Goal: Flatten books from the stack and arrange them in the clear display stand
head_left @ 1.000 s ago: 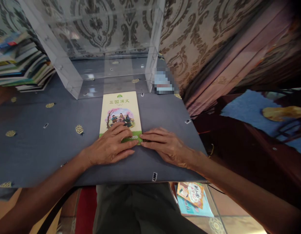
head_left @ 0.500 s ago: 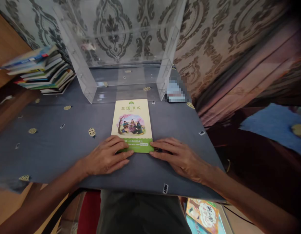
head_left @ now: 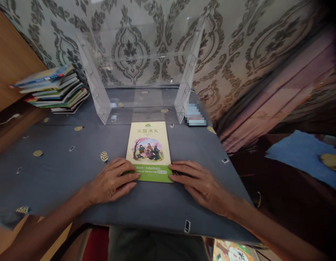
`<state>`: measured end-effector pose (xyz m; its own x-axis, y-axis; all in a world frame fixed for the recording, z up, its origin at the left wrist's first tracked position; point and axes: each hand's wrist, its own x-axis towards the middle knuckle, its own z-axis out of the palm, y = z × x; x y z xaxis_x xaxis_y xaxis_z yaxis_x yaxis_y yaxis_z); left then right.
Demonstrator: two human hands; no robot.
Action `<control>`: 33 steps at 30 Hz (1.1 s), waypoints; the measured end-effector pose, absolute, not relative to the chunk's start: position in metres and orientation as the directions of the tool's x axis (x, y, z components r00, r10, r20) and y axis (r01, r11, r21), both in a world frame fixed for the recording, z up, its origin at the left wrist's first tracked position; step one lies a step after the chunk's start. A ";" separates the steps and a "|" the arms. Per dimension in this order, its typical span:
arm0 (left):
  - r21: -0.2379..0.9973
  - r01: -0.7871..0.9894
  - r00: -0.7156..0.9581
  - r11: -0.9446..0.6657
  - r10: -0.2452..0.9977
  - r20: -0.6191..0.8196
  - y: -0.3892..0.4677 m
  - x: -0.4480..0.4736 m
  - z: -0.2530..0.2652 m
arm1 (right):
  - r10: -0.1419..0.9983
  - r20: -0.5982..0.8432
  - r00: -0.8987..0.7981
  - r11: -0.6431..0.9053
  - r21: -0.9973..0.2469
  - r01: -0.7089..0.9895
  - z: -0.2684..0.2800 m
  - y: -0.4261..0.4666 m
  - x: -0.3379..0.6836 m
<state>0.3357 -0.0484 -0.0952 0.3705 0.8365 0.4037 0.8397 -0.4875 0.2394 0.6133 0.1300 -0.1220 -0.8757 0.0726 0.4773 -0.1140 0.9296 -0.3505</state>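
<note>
A cream storybook (head_left: 148, 145) with a green lower band and Chinese title lies flat, cover up, on the blue-grey cloth-covered table (head_left: 83, 163). At its lower left corner, my left hand (head_left: 113, 181) rests with fingers stretched out, fingertips on the green band. My right hand (head_left: 203, 185) lies opposite, its extended fingertips touching the book's lower right edge. Both thumbs are low, near the tabletop. Just behind the book's top edge stands a clear acrylic shelf rack (head_left: 102, 108), with no books on its visible tiers.
A stack of books (head_left: 56, 90) sits at the back left. Right of the rack lies a phone-like device (head_left: 195, 115), its screen pixelated. Another colourful book (head_left: 231, 251) shows below the table's front edge. A curtain (head_left: 276, 87) hangs at the right beside patterned wallpaper.
The view has tilted up, so everything sits lower in the picture. My left fingers have drawn back leftward, uncovering more of the green band. My right hand stays at the book's edge.
</note>
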 end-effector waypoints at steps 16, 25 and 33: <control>0.317 0.948 -0.125 0.016 0.937 0.327 -0.011 0.314 -0.118 | 0.395 0.387 -0.833 0.902 -0.333 0.274 -0.116 0.135 0.565; 0.547 0.834 -0.269 0.075 0.920 0.285 0.002 0.314 -0.118 | 0.520 0.293 -0.803 0.829 -0.400 0.391 -0.111 0.133 0.548; 0.957 0.266 -0.575 0.114 0.816 0.062 0.007 0.324 -0.105 | 0.562 0.342 -0.753 0.764 -0.563 0.315 -0.127 0.132 0.551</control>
<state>0.3236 0.0073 -0.1048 -0.5752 0.8157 0.0622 0.2655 0.1142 0.9573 0.5510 0.1324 -0.1271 -0.7525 0.5625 0.3425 0.3147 0.7640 -0.5632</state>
